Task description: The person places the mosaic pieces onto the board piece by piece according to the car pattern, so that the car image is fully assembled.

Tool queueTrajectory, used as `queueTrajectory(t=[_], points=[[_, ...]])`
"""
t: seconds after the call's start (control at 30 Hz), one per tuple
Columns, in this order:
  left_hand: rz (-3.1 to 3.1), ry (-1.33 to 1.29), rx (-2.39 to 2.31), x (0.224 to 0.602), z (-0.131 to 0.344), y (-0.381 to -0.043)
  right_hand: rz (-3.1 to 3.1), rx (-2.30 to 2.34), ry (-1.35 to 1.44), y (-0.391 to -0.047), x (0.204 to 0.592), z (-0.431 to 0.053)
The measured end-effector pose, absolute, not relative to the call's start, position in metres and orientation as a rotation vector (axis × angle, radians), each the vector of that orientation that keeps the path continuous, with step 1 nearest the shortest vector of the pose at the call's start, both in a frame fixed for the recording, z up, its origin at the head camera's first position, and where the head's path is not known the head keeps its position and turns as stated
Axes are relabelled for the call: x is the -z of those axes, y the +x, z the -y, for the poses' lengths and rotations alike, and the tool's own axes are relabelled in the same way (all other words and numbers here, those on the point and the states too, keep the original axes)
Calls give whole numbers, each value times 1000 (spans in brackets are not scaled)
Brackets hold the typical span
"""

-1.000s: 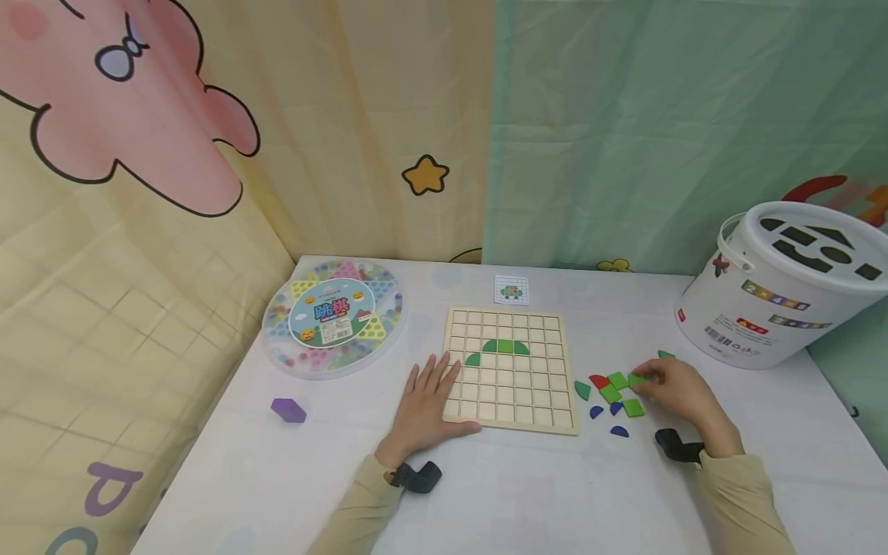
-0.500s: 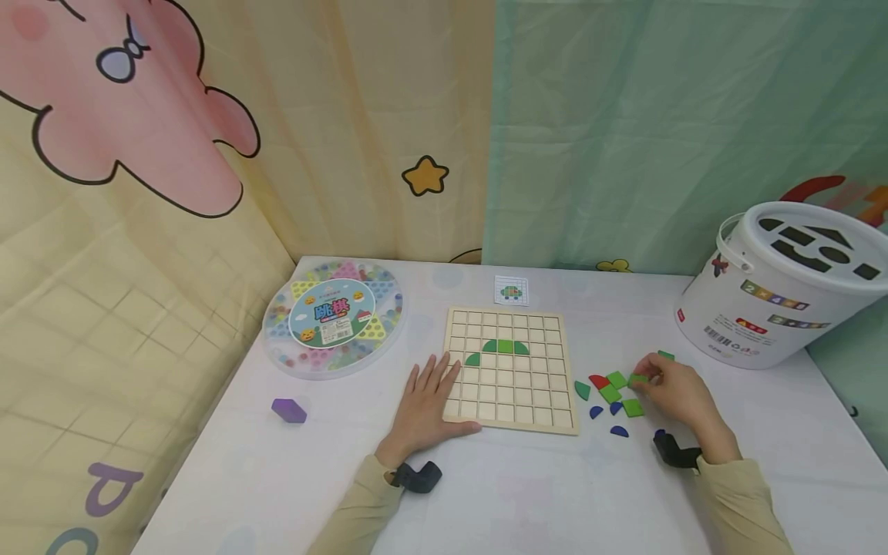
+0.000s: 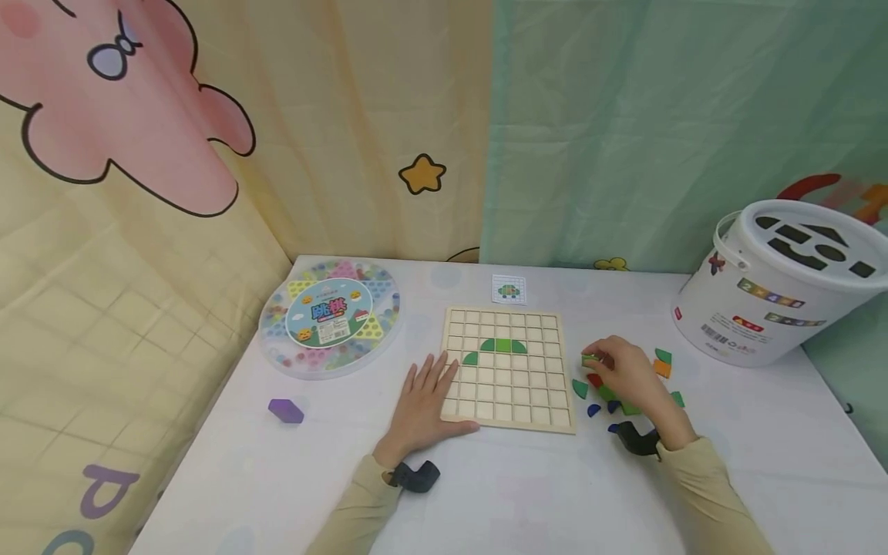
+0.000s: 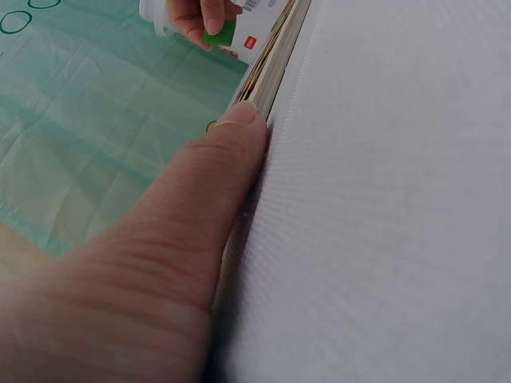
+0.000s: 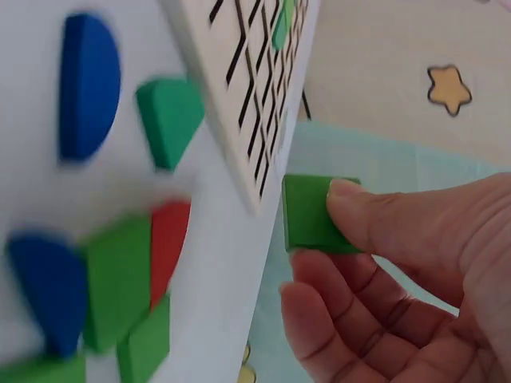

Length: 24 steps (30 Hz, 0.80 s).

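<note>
The person's right hand (image 3: 627, 374) pinches a green square tile (image 5: 307, 215) between thumb and fingers, lifted above the surface (image 3: 513, 501) just off the right side of a wooden grid board (image 3: 516, 393). The left hand (image 3: 423, 401) lies relaxed with its fingers spread, gripping nothing; the fingertips rest over the board's left edge and the thumb reaches along its near edge.

Between the hands, on the board, I see a green square (image 3: 502, 345) flanked by two green rounded pieces, with another green rounded piece (image 3: 471, 359) one row nearer the left fingertips. Below the right hand lie a red piece (image 3: 594, 381), more green squares and blue half-rounds (image 3: 593, 410); an orange piece (image 3: 662, 369) sits to its right. Past both hands, behind the board, is a small picture card (image 3: 509, 290). A white bucket (image 3: 735, 316) stands beyond the right hand; left of the left hand are a purple block (image 3: 286, 410) and, farther off, a round game box (image 3: 330, 317).
</note>
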<state>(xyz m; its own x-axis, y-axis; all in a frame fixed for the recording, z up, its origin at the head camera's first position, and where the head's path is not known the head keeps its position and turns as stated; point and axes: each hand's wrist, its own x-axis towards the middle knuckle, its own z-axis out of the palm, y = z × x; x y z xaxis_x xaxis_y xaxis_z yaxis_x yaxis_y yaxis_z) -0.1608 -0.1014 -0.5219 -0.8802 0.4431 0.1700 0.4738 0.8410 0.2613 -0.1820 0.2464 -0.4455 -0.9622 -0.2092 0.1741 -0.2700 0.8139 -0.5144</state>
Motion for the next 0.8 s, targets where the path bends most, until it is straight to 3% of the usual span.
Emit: queueTrajectory(t=[0.8], points=[[2932,-724,445,521,102,-161,2841,-994,691,-205,465,-152]])
